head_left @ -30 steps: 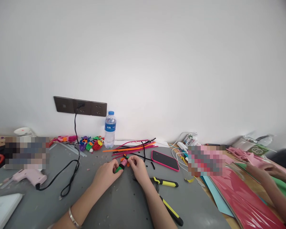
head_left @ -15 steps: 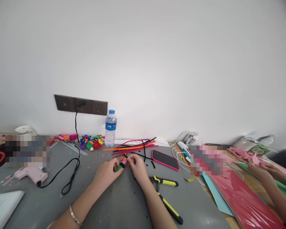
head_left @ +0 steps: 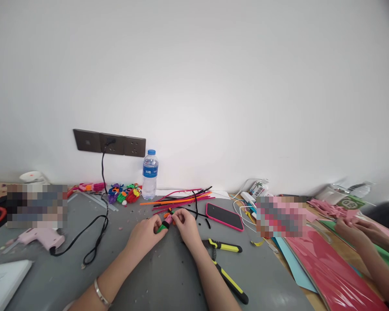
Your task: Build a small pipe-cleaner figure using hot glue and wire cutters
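Observation:
My left hand (head_left: pixel 148 230) is closed around a small pipe cleaner figure (head_left: pixel 164 225) in green, black, pink and orange. The fingers of my right hand (head_left: pixel 185 221) pinch at its orange upper end, and they partly hide it. Just behind both hands lies a loose bundle of pipe cleaners (head_left: pixel 181 198) in orange, pink and black. Pliers with yellow and black handles (head_left: pixel 228 247) rest beside my right forearm. Short black offcuts (head_left: pixel 208 223) are scattered near my right hand.
A water bottle (head_left: pixel 150 175) stands by the wall beside several colourful pipe cleaner figures (head_left: pixel 125 193). To the right lie a phone (head_left: pixel 224 217) and red sheets (head_left: pixel 330 268). A pink glue gun (head_left: pixel 45 237) trails its cord at left. Another person's hands (head_left: pixel 359 231) work with pink paper at far right.
My hands stay almost in place on the pipe cleaner figure. The other person's hands at far right have shifted slightly with the pink paper.

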`<state>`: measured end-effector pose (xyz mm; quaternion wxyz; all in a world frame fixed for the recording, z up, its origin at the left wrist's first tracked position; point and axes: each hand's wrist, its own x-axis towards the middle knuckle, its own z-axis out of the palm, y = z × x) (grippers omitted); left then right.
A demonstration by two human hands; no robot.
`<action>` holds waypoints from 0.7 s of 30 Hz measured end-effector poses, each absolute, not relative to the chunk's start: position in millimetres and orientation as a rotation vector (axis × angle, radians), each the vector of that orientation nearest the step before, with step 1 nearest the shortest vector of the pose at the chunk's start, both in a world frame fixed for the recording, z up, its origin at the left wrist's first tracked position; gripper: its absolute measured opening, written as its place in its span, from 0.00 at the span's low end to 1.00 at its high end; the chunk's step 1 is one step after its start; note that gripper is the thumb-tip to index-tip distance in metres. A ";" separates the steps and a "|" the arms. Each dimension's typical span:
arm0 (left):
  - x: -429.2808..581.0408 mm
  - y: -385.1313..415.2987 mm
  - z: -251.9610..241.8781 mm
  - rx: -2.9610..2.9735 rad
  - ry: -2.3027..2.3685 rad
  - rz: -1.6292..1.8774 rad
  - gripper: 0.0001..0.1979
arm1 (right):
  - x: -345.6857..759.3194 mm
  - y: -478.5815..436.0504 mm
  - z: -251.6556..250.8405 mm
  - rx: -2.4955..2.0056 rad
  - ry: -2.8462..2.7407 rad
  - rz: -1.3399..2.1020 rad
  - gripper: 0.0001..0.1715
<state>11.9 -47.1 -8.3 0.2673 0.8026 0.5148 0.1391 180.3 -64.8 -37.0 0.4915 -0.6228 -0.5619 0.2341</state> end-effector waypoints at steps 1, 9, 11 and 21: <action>11.9 -46.9 -8.5 2.163 1.391 0.371 0.08 | 181.8 -65.1 -35.1 -1.500 -1.348 0.567 0.09; 10.8 -47.7 -10.4 2.149 1.365 0.352 0.10 | 244.2 -78.6 -18.4 -1.558 -1.086 0.372 0.19; 10.7 -48.1 -10.3 2.150 1.366 0.347 0.10 | 262.5 -83.0 -18.2 -1.612 -1.039 0.337 0.21; 11.1 -48.1 -6.7 2.154 1.376 0.348 0.09 | 271.9 -92.5 -23.0 -1.911 -1.215 0.337 0.11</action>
